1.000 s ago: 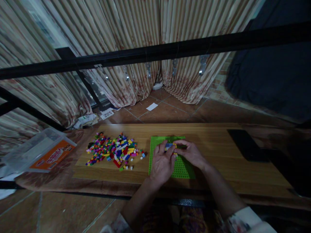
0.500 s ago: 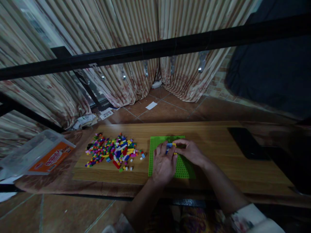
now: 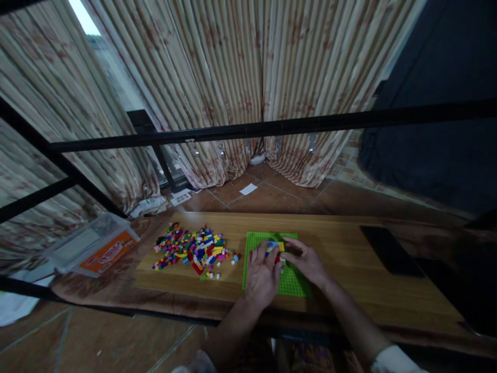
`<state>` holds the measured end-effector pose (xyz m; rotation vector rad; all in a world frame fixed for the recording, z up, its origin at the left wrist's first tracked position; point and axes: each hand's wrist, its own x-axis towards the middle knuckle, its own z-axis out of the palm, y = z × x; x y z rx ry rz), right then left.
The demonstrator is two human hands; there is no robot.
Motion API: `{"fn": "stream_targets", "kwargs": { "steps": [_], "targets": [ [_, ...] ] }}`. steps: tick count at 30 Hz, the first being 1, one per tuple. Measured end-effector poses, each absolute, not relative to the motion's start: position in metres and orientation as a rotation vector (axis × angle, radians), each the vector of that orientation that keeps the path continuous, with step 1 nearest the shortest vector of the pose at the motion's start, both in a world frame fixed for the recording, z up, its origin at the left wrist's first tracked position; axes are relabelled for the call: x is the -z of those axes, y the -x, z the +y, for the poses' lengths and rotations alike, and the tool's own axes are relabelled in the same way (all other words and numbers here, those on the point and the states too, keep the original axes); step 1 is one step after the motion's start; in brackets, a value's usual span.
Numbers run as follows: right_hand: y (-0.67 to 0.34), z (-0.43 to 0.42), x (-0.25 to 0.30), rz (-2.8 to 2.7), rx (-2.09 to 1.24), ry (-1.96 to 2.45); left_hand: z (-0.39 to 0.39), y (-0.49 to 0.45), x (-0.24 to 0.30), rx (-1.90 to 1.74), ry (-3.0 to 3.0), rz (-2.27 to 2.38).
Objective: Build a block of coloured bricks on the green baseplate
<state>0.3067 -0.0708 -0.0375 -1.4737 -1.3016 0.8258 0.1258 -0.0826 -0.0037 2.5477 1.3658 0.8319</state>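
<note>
A small build of toy bricks (image 3: 276, 245), blue and yellow with a bit of red, sits over the green studded baseplate (image 3: 295, 288). My left hand (image 3: 261, 270) lies over its left and near sides, fingers curled round it and hiding much of it. From the right, my right hand (image 3: 310, 263) reaches in with bent fingers; its thumb and index fingertips meet the build's right edge. Whether a separate brick is pinched there is too small to make out. To the left of the baseplate spreads a pile of loose colourful bricks (image 3: 194, 249).
The wooden board (image 3: 334, 233) under everything also carries a black phone-like slab (image 3: 390, 251) on the right. A clear plastic box (image 3: 91, 243) with an orange label stands at the far left. A black metal rail (image 3: 233, 133) runs across beyond the board, before striped curtains (image 3: 217, 67).
The view has tilted up, so the board sits lower in it. Both hands stay at the build; more of its yellow and red bricks shows between the fingers.
</note>
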Motion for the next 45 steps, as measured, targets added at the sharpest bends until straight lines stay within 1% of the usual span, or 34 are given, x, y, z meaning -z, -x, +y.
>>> {"fn": "stream_targets", "kwargs": {
  "steps": [5, 10, 12, 19, 25, 38, 41, 45],
  "targets": [
    [-0.32, -0.101, 0.046, -1.142, -0.643, 1.5, -0.099, -0.077, 0.019, -1.013, -2.371, 1.443],
    [-0.347, -0.133, 0.071, -1.084, -0.369, 1.708, -0.107, -0.023, 0.038, -1.029, -2.218, 1.589],
    [-0.355, -0.14, 0.081, -1.156, -0.333, 1.771, -0.107, -0.01, 0.04, -1.018, -2.172, 1.652],
    [-0.353, -0.144, 0.092, -1.365, -0.16, 1.9, -0.1, -0.004, 0.046, -1.052, -2.142, 1.703],
    [-0.351, -0.146, 0.088, -1.501, -0.013, 1.871, -0.095, 0.001, 0.05, -1.143, -2.123, 1.625],
    [-0.348, -0.149, 0.081, -1.518, 0.066, 1.943, -0.086, 0.002, 0.044, -1.265, -2.063, 1.438],
    [-0.348, -0.149, 0.081, -1.525, 0.05, 1.939, -0.091, 0.007, 0.039, -1.293, -1.978, 1.532],
    [-0.349, -0.15, 0.083, -1.503, 0.017, 1.95, -0.098, 0.022, 0.036, -1.249, -1.873, 1.829]
  ]
}}
